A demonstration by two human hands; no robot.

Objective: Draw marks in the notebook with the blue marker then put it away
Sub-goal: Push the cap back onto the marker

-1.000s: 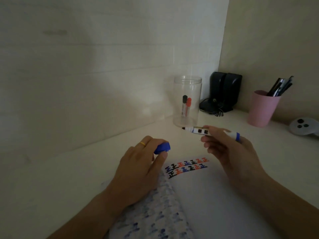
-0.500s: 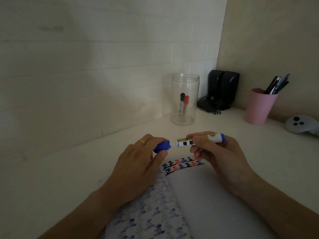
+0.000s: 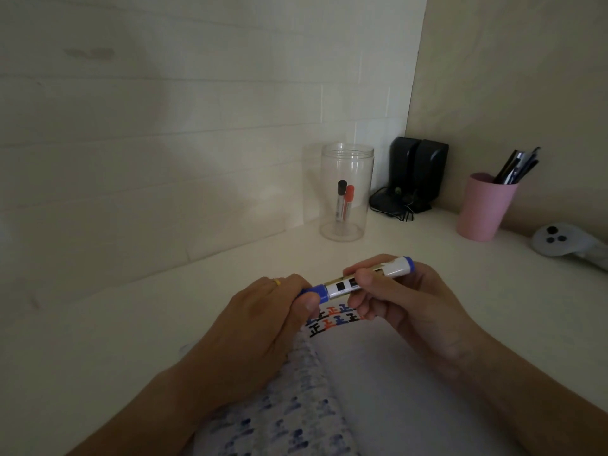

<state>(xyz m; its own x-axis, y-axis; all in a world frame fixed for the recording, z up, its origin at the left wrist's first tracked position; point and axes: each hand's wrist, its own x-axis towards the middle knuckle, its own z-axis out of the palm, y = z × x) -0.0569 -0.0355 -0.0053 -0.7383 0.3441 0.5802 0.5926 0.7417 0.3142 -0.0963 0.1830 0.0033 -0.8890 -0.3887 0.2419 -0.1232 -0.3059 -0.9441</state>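
A pale desk [image 3: 98,340] fills the view, with an open notebook [image 3: 378,390] at the near edge, its far corner showing rows of black, orange and blue marks [image 3: 332,319]; farther off stand a clear jar [image 3: 345,192] holding two markers, a pink cup [image 3: 483,209] of pens to the right, and black speakers [image 3: 418,172] between them. Above the marks, the left hand [image 3: 260,327] is curled tight around the blue cap [image 3: 317,292]; the right hand [image 3: 404,301] pinches the barrel of the blue marker [image 3: 365,278], which lies level between both hands with the cap on its left end.
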